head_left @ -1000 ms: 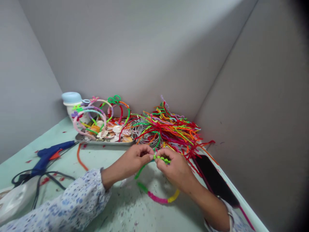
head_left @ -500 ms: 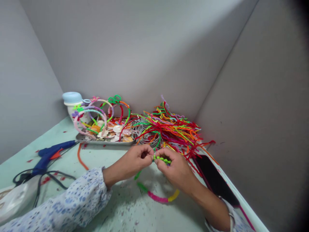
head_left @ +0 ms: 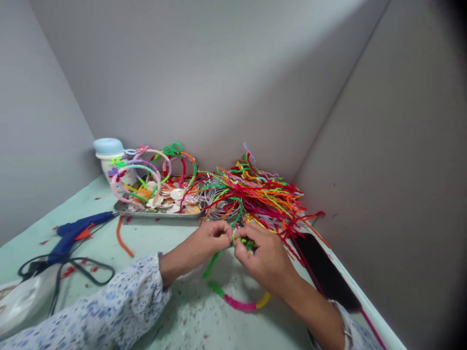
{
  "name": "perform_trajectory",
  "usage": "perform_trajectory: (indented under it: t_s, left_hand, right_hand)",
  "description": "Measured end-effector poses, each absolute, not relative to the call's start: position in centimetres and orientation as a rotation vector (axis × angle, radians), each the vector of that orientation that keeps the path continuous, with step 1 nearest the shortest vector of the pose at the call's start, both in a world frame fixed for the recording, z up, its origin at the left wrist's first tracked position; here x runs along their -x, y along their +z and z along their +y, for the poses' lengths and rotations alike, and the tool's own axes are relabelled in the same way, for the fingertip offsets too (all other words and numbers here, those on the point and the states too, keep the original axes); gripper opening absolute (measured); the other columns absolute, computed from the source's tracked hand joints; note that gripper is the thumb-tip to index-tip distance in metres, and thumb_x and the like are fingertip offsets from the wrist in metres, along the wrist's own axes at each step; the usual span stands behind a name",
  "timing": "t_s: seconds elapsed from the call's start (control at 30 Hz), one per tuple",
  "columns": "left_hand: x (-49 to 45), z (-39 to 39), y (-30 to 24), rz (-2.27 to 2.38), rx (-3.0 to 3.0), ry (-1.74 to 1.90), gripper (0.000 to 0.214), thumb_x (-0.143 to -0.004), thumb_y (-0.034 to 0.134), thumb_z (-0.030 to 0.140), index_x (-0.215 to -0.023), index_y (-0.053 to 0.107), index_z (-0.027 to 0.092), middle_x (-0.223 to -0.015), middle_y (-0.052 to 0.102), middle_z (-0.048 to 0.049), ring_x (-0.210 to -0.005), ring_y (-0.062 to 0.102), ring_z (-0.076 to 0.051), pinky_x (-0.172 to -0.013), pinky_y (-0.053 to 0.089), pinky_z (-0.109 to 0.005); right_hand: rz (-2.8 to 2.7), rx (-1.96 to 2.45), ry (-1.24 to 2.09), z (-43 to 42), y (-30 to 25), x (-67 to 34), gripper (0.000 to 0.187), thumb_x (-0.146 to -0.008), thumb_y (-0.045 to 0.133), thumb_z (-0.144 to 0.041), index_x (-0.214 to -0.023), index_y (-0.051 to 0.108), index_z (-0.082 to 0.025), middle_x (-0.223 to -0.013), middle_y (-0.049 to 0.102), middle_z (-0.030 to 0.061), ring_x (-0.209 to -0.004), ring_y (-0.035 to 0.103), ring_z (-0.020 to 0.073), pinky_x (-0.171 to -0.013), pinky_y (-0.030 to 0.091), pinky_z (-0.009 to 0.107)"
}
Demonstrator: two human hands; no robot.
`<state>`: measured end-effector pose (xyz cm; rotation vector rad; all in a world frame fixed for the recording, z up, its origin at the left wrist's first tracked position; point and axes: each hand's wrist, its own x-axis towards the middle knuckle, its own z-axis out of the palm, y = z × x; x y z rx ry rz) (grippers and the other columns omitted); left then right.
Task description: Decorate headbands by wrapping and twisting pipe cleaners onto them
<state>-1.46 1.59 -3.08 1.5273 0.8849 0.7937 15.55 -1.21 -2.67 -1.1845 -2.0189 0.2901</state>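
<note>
My left hand (head_left: 204, 240) and my right hand (head_left: 260, 260) meet over the table, each pinching a light green pipe cleaner (head_left: 243, 241) between thumb and fingertips. A darker green strand (head_left: 210, 265) hangs down from under my left hand. Below the hands curves a headband (head_left: 242, 302) wrapped in green, pink and yellow pipe cleaner. Just behind the hands lies a big heap of loose pipe cleaners (head_left: 262, 197) in many colours.
A metal tray (head_left: 156, 212) with shells and finished headbands (head_left: 146, 170) stands at the back left beside a white jar with a blue lid (head_left: 108, 148). A blue glue gun (head_left: 73, 233) with its black cable lies left. A dark phone (head_left: 323, 272) lies at the right table edge. Grey walls enclose the corner.
Both hands have shifted slightly and kept pinching the green pipe cleaner; my right fingers have turned over it. The view has dropped a little.
</note>
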Motion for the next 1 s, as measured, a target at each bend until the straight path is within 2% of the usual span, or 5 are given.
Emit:
perform_trajectory:
  t_s: [0.33, 0.47, 0.7, 1.0]
  left_hand:
    - [1.4, 1.4, -3.0, 0.894, -1.500, 0.774, 0.011, -0.076, 0.053, 0.025, -0.070, 0.053, 0.016, -0.064, 0.042, 0.0062, -0.058, 0.034, -0.010, -0.056, 0.028, -0.022]
    - [1.4, 1.3, -2.8, 0.857, -1.478, 0.769, 0.010, -0.077, 0.052, 0.024, -0.070, 0.052, 0.016, -0.061, 0.037, 0.0073, -0.055, 0.029, -0.009, -0.053, 0.025, -0.022]
    - [1.6, 1.7, -2.8, 0.878, -1.570, 0.747, 0.009, -0.079, 0.052, 0.025, -0.076, 0.055, 0.016, -0.064, 0.040, 0.0065, -0.058, 0.032, -0.009, -0.053, 0.026, -0.021]
    - [1.1, 1.2, -2.5, 0.985, -1.717, 0.782, 0.008, -0.077, 0.048, 0.022, -0.073, 0.052, 0.016, -0.066, 0.042, 0.0050, -0.061, 0.036, -0.010, -0.055, 0.030, -0.022]
  right_hand:
    - [-2.090, 1.237, 0.166, -1.2, -2.8, -15.7, 0.016, -0.078, 0.055, -0.015, -0.083, 0.070, -0.019, -0.078, 0.066, 0.0036, -0.073, 0.060, 0.0182, -0.068, 0.041, 0.028]
    - [-2.078, 1.278, 0.370, -1.1, -2.2, -15.8, 0.018, -0.075, 0.055, -0.012, -0.083, 0.069, -0.019, -0.080, 0.067, 0.0022, -0.076, 0.061, 0.0173, -0.070, 0.042, 0.027]
    - [-1.965, 1.341, 0.631, -0.8, -1.8, -16.0, 0.019, -0.074, 0.052, -0.011, -0.080, 0.068, -0.019, -0.079, 0.068, 0.0010, -0.077, 0.061, 0.0166, -0.071, 0.043, 0.026]
    - [-2.026, 1.330, 0.461, -1.1, -2.0, -15.8, 0.018, -0.075, 0.054, -0.013, -0.082, 0.070, -0.019, -0.079, 0.068, 0.0022, -0.076, 0.061, 0.0172, -0.069, 0.042, 0.026]
